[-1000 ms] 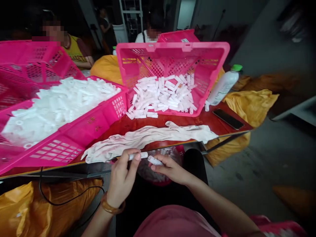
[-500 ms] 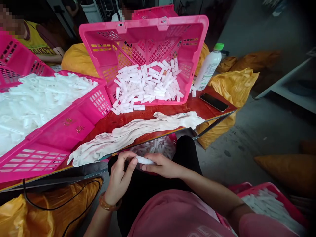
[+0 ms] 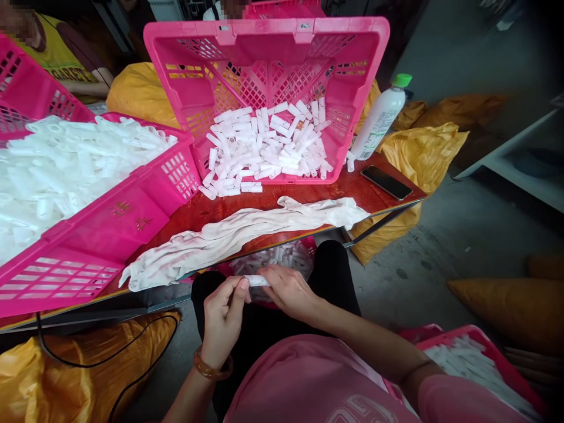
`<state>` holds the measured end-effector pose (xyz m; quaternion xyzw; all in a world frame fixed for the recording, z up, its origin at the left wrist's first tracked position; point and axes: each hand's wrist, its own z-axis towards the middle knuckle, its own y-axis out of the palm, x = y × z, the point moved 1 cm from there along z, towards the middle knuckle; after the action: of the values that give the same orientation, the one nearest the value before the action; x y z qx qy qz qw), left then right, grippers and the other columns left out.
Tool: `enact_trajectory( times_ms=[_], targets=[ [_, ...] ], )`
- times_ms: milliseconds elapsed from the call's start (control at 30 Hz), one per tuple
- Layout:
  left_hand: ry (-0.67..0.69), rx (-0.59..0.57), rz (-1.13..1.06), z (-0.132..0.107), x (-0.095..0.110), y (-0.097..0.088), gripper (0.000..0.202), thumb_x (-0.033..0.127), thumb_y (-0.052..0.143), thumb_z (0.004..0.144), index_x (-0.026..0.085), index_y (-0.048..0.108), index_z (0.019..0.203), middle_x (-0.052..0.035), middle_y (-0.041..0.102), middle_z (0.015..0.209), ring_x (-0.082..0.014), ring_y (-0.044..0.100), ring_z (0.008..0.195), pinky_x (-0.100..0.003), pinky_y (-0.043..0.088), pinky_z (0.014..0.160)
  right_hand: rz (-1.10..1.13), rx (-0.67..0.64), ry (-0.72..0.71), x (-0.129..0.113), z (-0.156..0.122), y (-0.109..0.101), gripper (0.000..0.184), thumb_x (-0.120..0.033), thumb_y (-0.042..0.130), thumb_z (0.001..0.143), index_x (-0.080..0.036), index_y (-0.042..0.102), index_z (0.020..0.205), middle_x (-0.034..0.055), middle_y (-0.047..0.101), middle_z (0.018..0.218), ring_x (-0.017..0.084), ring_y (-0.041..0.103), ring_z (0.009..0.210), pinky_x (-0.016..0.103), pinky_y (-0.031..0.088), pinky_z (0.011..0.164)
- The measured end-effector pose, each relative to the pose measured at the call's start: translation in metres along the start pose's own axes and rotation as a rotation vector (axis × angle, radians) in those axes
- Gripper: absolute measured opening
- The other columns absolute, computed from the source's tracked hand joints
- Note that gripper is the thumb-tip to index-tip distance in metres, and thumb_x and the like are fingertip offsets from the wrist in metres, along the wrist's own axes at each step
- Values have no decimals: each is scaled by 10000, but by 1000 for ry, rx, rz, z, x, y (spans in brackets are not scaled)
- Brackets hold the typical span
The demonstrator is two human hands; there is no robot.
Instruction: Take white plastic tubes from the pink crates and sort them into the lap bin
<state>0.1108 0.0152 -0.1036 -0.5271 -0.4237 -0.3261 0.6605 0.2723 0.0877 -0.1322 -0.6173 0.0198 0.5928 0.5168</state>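
Observation:
Above my lap, a short white plastic tube (image 3: 257,281) is held between both hands. My left hand (image 3: 227,308) pinches its left end with thumb and forefinger. Fingers of my right hand (image 3: 288,291) close round the right end, hiding part of it. Below the table edge, just beyond my hands, a pink crate full of similar tubes (image 3: 284,258) shows partly. A crumpled white cloth (image 3: 238,232) stretches along the table's near edge. Behind it, a pink crate (image 3: 267,29) tipped on its side spills more white tubes (image 3: 268,141) toward me.
A full pink crate (image 3: 110,217) of white tubes stands on the red table (image 3: 185,217) at left. A green-capped bottle (image 3: 381,120) and a phone (image 3: 386,182) are at right. Yellow sacks (image 3: 392,232) surround the table. Another person (image 3: 66,53) sits at far left.
The tube has turned closer to level between my hands. My right hand has shifted its hold, its fingers now more bent over the tube's end. The view has moved slightly.

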Motion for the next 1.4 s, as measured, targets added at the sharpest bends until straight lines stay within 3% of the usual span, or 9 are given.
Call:
enact_trajectory(
  times_ms=[167,400,500,667,767,967,1167,1300,1400],
  targets=[
    [10,-56,-80,-7,-16,6,346,355,476,981,187,548,687,14,515,631,-127,477,592,-246,388,594,411,-326,111,4,-8,3,310,-433,427,1012,-151,546,962,-27,517,730,93,477,622,188,384,557],
    [-144,-84,-180,-10,-23,19,400,390,449,995,183,515,659,17,466,616,-127,417,588,-252,355,586,-217,-38,35,10,-12,17,233,-259,388,1010,-133,572,1078,102,631,908,181,587,811,267,446,718],
    [-89,-134,-149,-15,-26,21,386,404,391,1009,180,595,771,-7,536,694,-145,484,661,-260,402,647,-122,-86,20,13,-13,15,194,-265,421,1006,-167,560,1099,83,651,975,166,607,841,247,442,733],
    [-46,-451,-21,1,-48,13,317,422,526,949,196,687,1103,-8,638,719,-155,568,647,-241,440,598,-29,-228,170,46,-27,23,151,-307,488,975,-185,571,940,28,647,839,155,608,738,227,396,637],
    [9,-374,101,24,-55,2,402,418,578,919,210,628,1259,-18,672,772,-161,595,649,-249,460,608,3,-188,296,74,-26,24,137,-284,513,950,-178,565,881,6,605,753,144,571,680,227,372,610],
    [145,-271,32,31,-38,7,236,314,583,915,224,645,1124,-60,636,959,-183,608,819,-280,496,725,289,-166,254,52,-6,2,199,-356,526,953,-167,574,916,-39,501,712,102,453,635,205,350,583],
    [158,-389,-71,11,-32,16,178,309,609,906,204,652,1044,-61,574,956,-178,561,848,-270,483,742,246,-227,159,18,2,-6,207,-353,522,961,-172,578,879,-19,541,739,111,494,661,203,354,587],
    [133,-558,-41,14,-44,13,227,393,605,909,199,688,992,-32,561,827,-152,533,730,-240,467,655,182,-266,157,30,-6,7,186,-328,531,951,-171,586,867,-1,595,783,128,552,698,211,389,618],
    [96,-612,-83,24,-54,5,323,431,612,904,224,678,1142,-21,601,781,-148,559,672,-227,476,595,67,-274,215,57,-16,20,162,-304,513,954,-178,614,938,17,642,819,153,594,734,236,434,661]
  ],
)
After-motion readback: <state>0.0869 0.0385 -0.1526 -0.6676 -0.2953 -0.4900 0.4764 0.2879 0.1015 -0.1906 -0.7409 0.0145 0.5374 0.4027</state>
